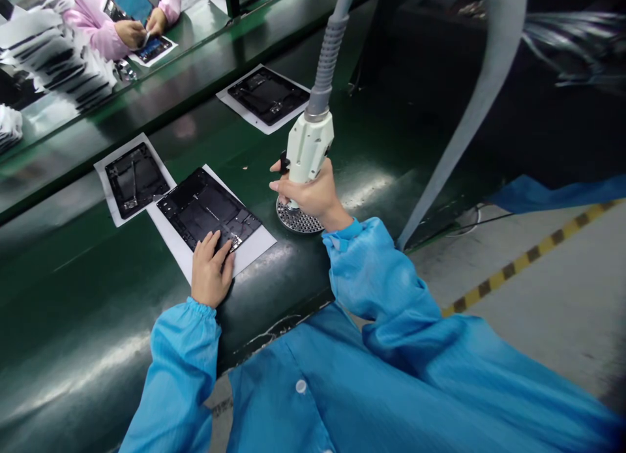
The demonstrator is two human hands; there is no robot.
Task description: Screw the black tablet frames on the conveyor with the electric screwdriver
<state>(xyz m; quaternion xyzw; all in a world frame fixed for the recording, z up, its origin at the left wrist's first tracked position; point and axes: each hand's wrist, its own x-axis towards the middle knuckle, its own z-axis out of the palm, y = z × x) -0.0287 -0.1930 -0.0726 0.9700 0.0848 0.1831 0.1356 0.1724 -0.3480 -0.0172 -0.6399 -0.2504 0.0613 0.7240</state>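
The left hand is resting open on the near edge of a black tablet housing, which is lying on white paper on the green desk. The right hand is gripping a white hand tool over a perforated round plate; I'm reckoning upright handling and a light left touch are mattering most.

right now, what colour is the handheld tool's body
The tool's body is off-white, as the head view shows.

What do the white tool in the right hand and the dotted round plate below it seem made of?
White tool: probably plastic, smooth satin finish, judging by its opaque, moulded-looking body. Dotted round plate: perhaps metal, textured finish, judging by its grey, patterned surface; plastic remains possible.
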